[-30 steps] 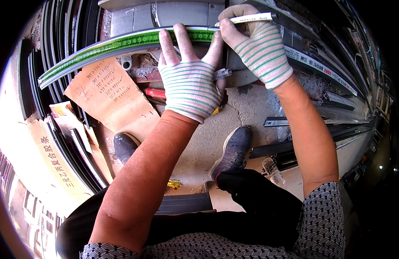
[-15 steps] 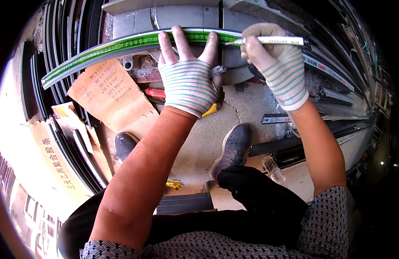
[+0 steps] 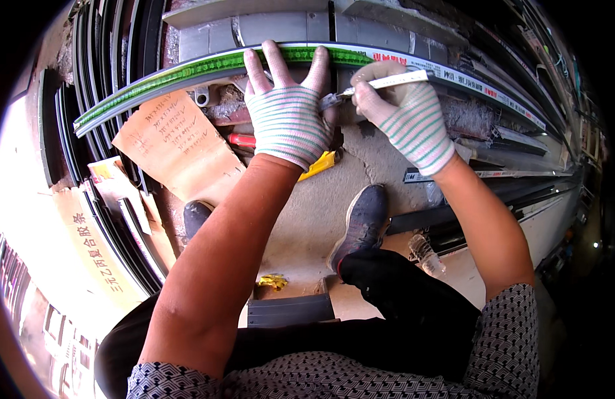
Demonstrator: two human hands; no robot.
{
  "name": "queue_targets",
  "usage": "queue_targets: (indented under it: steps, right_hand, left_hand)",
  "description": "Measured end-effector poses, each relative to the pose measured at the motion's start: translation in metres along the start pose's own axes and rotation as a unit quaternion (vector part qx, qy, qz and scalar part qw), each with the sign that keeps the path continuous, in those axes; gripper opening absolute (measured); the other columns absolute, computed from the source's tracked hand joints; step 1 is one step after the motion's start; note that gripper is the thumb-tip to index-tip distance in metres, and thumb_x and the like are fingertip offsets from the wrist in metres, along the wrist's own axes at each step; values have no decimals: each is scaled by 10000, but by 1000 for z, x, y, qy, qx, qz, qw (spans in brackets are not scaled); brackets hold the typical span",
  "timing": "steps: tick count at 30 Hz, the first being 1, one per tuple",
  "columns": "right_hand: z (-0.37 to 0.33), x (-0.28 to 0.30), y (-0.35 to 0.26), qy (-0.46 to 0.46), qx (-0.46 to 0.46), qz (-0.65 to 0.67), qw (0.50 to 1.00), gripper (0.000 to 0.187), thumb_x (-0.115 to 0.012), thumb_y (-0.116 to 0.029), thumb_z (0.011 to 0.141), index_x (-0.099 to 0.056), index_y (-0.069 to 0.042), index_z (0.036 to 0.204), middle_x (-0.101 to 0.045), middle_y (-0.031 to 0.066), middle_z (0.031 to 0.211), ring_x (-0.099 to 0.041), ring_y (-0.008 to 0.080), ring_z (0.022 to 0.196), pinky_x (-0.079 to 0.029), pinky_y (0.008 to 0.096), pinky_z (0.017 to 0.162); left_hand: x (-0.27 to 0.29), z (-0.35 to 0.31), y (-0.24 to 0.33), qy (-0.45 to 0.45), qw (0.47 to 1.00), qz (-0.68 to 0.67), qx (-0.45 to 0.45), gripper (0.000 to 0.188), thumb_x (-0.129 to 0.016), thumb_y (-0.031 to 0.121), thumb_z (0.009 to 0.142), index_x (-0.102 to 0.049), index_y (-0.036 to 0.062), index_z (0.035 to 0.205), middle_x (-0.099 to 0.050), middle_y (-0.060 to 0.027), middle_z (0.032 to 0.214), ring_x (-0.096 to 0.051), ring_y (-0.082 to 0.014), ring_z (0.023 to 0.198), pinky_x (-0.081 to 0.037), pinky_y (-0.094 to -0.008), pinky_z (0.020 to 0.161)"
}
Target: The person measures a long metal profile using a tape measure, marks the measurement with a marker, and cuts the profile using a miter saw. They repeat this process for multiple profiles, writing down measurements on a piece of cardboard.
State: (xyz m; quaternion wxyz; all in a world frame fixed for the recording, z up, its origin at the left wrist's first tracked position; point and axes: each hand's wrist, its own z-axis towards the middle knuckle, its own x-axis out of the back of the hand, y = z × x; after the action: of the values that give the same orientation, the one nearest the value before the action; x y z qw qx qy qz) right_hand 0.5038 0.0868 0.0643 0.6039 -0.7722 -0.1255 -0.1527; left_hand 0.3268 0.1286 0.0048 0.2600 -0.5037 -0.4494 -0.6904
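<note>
My left hand (image 3: pixel 285 113), in a white glove with green stripes, lies with its fingers spread over a green tape measure (image 3: pixel 188 72). The tape runs along a long, narrow metal profile (image 3: pixel 480 86). By the left thumb sticks out a small translucent piece (image 3: pixel 331 101) that looks like a pen cap; how it is held is hidden. In a pinch, my gloved right hand (image 3: pixel 410 116) grips a white marker pen (image 3: pixel 400 80). Its tip points left, close to the translucent piece.
A brown cardboard sheet (image 3: pixel 178 149) with handwriting lies left of my left hand. Beside my left wrist are a red handle (image 3: pixel 242 140) and a yellow tool (image 3: pixel 319 166). Dark profiles (image 3: pixel 95 60) stack at left, more (image 3: pixel 507 176) at right. My shoe (image 3: pixel 361 223) stands below.
My right hand has moved left and down with the marker pen, off the tape measure and toward the translucent piece by my left thumb. My left hand keeps its place on the tape.
</note>
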Motion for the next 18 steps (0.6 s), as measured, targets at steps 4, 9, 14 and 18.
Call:
queue_targets:
  steps: [4,9,14,18]
  right_hand:
    - [5,-15,14,-17,-6,-20,1000,257,-678,-247,1003,-710,3,1057,-727,38,863,-671,92,733,-538,233,645]
    - [3,-26,-1,-17,-126,0,992,332,-659,-347,1015,-727,-22,1001,-728,40,806,-659,81,647,-526,216,553]
    - [1,-25,0,-10,-176,48,983,332,-653,-339,1017,-723,-16,991,-730,49,809,-663,93,659,-530,219,558]
    - [-13,-8,0,38,-168,100,980,347,-666,-339,1013,-701,5,1038,-711,54,826,-654,93,666,-535,221,571]
  left_hand:
    - [1,0,0,-19,1000,11,-6,837,-736,370,764,-445,281,1544,-223,-410,1557,-231,-660,1402,-344,-677,1071]
    - [0,-1,-1,-6,999,37,-12,808,-716,393,811,-420,292,1555,-222,-399,1568,-220,-651,1419,-344,-668,1084]
    - [2,0,0,-22,998,54,-24,835,-749,416,801,-417,275,1555,-212,-413,1574,-202,-667,1425,-355,-664,1089]
    - [8,1,8,-35,998,59,-2,837,-752,412,818,-404,276,1567,-200,-396,1594,-170,-665,1445,-357,-686,1083]
